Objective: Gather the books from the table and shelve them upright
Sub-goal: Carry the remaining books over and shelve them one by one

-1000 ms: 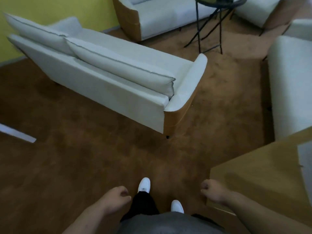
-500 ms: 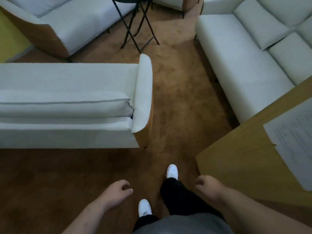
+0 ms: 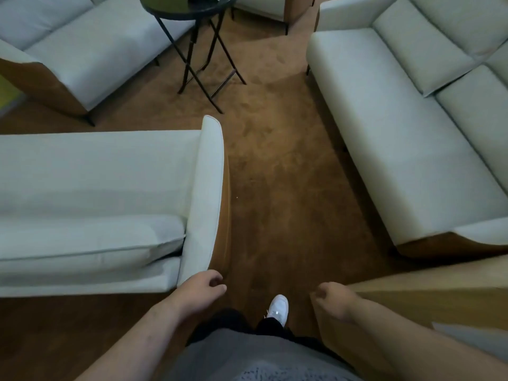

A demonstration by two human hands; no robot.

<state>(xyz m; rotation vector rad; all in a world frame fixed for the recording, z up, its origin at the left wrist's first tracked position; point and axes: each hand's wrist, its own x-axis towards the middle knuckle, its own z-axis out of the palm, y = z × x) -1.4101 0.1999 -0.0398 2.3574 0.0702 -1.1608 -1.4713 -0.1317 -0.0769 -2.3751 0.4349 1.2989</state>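
Brown carpet (image 3: 275, 174) runs beside the near sofa (image 3: 96, 188). A second sofa (image 3: 398, 133) stands across the aisle from it. The wooden bench (image 3: 439, 292) lies to the right of the near sofa. The left hand (image 3: 203, 291) hangs by that sofa's arm and the right hand (image 3: 331, 301) at the bench's corner. Both grips are slack, fingers loosely curled, holding nothing.

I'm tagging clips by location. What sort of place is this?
Probably a lounge or waiting area: several pale upholstered sofas with brown wooden sides stand around a small round black folding table on brown carpet.
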